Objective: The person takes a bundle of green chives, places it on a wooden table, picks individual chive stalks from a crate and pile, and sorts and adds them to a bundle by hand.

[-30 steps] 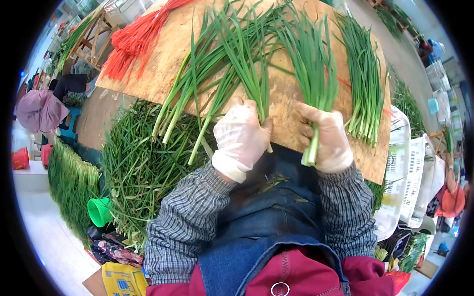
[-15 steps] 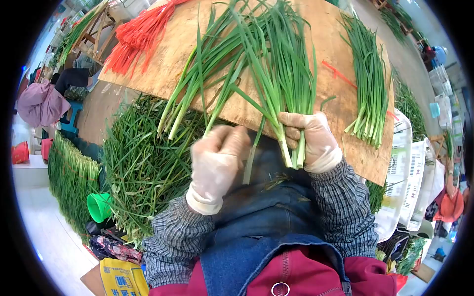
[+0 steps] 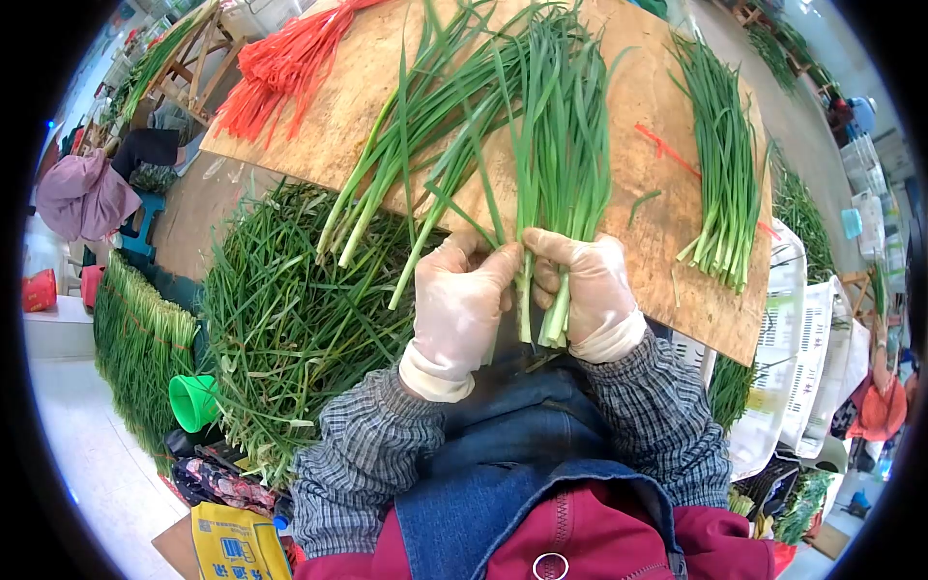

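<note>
A bunch of green stalks (image 3: 570, 155) with pale lower ends is in my right hand (image 3: 594, 290), whose gloved fingers are wrapped round it. My left hand (image 3: 459, 300), also gloved, is closed in a pinch at the bunch's left side, on a thin green leaf (image 3: 488, 188). Loose stalks (image 3: 387, 169) lie on the wooden board (image 3: 648, 251), left of the held bunch, their pale ends over its front edge. A separate pile of stalks (image 3: 720, 164) rests on the board's right side.
Red ties (image 3: 290, 72) lie at the board's upper left, and one red strip (image 3: 667, 150) near its right pile. A large leaf heap (image 3: 300, 319) and a green bucket (image 3: 194, 402) are at left. White crates (image 3: 783, 358) stand right. A person (image 3: 87, 193) sits far left.
My left hand has moved up and right, from beside the bunch to its stalks. The right hand has shifted slightly left with the bunch, which now hangs straighter.
</note>
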Demonstrator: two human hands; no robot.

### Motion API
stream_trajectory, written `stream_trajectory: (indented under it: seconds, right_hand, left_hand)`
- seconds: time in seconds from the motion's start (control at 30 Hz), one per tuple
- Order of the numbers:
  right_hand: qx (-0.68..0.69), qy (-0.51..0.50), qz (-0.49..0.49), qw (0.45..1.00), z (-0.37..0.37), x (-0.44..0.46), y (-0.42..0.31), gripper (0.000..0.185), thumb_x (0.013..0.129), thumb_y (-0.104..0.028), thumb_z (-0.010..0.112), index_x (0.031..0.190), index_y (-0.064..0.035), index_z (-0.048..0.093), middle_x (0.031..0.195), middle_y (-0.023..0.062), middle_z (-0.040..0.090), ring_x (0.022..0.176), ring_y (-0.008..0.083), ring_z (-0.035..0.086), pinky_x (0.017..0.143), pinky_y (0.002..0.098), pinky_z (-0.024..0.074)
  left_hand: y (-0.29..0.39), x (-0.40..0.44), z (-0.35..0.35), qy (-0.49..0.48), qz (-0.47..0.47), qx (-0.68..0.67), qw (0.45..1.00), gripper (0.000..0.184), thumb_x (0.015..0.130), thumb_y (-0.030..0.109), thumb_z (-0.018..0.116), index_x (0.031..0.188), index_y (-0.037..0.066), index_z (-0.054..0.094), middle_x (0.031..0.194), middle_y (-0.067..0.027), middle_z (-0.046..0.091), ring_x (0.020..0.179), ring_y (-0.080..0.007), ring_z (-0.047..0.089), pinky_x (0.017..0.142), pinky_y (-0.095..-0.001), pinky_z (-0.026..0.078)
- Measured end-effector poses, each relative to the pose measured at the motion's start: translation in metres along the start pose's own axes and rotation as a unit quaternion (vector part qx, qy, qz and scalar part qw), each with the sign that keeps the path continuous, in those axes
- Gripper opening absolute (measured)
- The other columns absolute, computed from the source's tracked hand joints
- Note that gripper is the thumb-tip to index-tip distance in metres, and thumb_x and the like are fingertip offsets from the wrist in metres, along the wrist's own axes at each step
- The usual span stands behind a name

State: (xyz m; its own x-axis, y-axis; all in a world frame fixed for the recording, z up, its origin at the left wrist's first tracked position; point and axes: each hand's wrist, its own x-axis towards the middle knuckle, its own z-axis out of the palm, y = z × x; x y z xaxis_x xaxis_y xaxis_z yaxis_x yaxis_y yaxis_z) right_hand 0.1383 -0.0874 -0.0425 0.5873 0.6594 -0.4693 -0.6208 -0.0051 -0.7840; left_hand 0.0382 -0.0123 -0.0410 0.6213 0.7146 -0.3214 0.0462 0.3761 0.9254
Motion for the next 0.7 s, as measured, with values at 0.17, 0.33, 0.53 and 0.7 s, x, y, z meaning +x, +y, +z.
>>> stream_trajectory:
  seconds: [0.17, 0.33, 0.53, 0.7]
  right_hand:
    - [-0.037, -0.001, -0.012, 0.999, 0.001, 0.002, 0.000, 0.010, 0.076, -0.005, 0.062, 0.069, 0.0009, 0.058, 0.050, 0.0022, 0.049, 0.039, 0.0105, 0.046, 0.036, 0.0234, 0.0353]
    - [0.027, -0.004, 0.012, 1.000, 0.005, 0.005, 0.001, 0.009, 0.076, -0.001, 0.060, 0.068, 0.0035, 0.058, 0.049, 0.0029, 0.049, 0.038, 0.0109, 0.045, 0.036, 0.0237, 0.0355]
    - [0.072, -0.011, -0.021, 0.997, 0.008, 0.015, 0.008, 0.006, 0.076, 0.002, 0.059, 0.071, 0.0053, 0.057, 0.049, 0.0027, 0.048, 0.039, 0.0108, 0.043, 0.038, 0.0241, 0.0370]
    - [0.109, -0.115, 0.070, 0.985, 0.006, 0.007, 0.003, 0.007, 0.082, -0.002, 0.056, 0.086, 0.0031, 0.054, 0.057, 0.0003, 0.048, 0.043, 0.0067, 0.040, 0.042, 0.0213, 0.0365]
  left_hand:
    - [0.007, -0.009, 0.003, -0.006, 0.031, -0.010, 0.999, 0.009, 0.081, 0.002, 0.060, 0.088, -0.003, 0.060, 0.067, -0.0026, 0.058, 0.056, -0.0059, 0.050, 0.050, -0.0187, 0.039]
    - [0.004, -0.026, -0.022, -0.006, 0.074, -0.051, 0.996, 0.007, 0.079, -0.001, 0.060, 0.086, -0.003, 0.062, 0.067, -0.0034, 0.059, 0.051, -0.0075, 0.051, 0.046, -0.0197, 0.039]
    - [0.008, -0.081, -0.117, 0.286, 0.195, -0.040, 0.938, 0.012, 0.084, 0.011, 0.056, 0.080, 0.001, 0.060, 0.065, -0.0057, 0.056, 0.046, -0.0079, 0.047, 0.036, -0.0206, 0.036]
    - [-0.005, -0.103, -0.185, 0.287, 0.003, 0.230, 0.930, 0.029, 0.087, 0.027, 0.059, 0.078, -0.001, 0.061, 0.063, -0.0046, 0.059, 0.045, -0.0062, 0.048, 0.037, -0.0176, 0.033]
